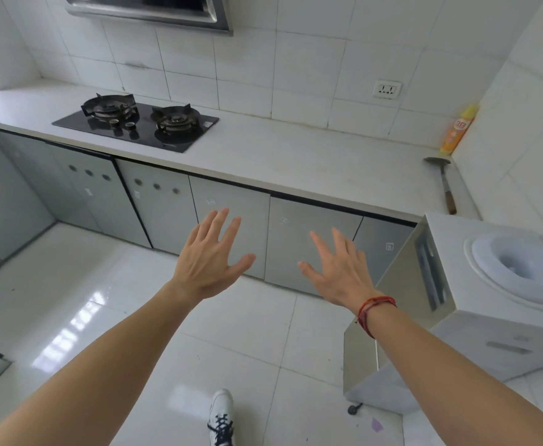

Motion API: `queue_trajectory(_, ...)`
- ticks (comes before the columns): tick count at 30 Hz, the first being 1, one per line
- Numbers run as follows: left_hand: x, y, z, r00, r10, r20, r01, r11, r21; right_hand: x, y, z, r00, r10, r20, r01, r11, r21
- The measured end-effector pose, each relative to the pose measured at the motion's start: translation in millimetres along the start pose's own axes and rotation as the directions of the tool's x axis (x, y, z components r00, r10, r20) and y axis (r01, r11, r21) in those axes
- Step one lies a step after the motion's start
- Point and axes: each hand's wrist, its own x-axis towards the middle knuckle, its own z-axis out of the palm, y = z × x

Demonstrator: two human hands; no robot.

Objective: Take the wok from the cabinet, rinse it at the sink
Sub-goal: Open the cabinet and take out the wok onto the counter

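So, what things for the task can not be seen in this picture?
Wok: absent from the head view; the closed cabinet doors hide any contents.
Sink: nowhere in frame.
Label on the orange bottle: too small to read.
Range hood: cut off by the top edge.

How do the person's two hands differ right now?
The right hand has a red cord round its wrist; the left hand has a bare wrist. The left hand is in front of one closed cabinet door; the right hand is in front of the next door along. Both are open and spread, holding nothing.
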Motion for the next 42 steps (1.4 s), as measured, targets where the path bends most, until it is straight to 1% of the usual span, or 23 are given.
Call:
queue_trajectory(3,39.3,-34.6,16.5,1.0,0.002,0.029,-0.001,1.0,-0.02,50.8,-15.1,9.1,0.999,0.035,0.0,-0.035,0.999,0.0)
queue_trajectory(10,131.8,-109.4,41.4,0.997,0.025,0.074,-0.019,0.997,-0.072,156.1,-47.6,22.4,0.993,0.091,0.071,-0.087,0.994,-0.061)
queue_trajectory(17,208.8,-151.5,64.2,0.994,0.039,0.106,-0.027,0.993,-0.112,224.8,-52.6,32.9,0.983,0.159,0.09,-0.153,0.985,-0.076)
queue_trajectory(22,253.1,-162.4,85.2,0.986,0.061,0.153,-0.044,0.993,-0.111,260.8,-41.3,43.7,0.97,0.207,0.129,-0.2,0.977,-0.067)
queue_trajectory(26,286.3,-162.6,102.4,0.984,0.092,0.153,-0.076,0.991,-0.107,290.6,-27.3,51.7,0.963,0.235,0.129,-0.232,0.972,-0.042)
queue_trajectory(32,340.0,-161.8,122.7,0.98,0.098,0.172,-0.081,0.991,-0.103,349.4,2.0,61.1,0.964,0.243,0.112,-0.247,0.969,0.02)
queue_trajectory(37,379.7,-162.9,145.4,0.978,0.054,0.202,-0.032,0.993,-0.111,387.8,16.6,74.5,0.957,0.25,0.148,-0.263,0.962,0.073)
queue_trajectory(42,396.0,-159.2,169.3,0.965,0.038,0.259,-0.004,0.991,-0.13,404.1,23.5,89.2,0.941,0.282,0.189,-0.308,0.943,0.128)
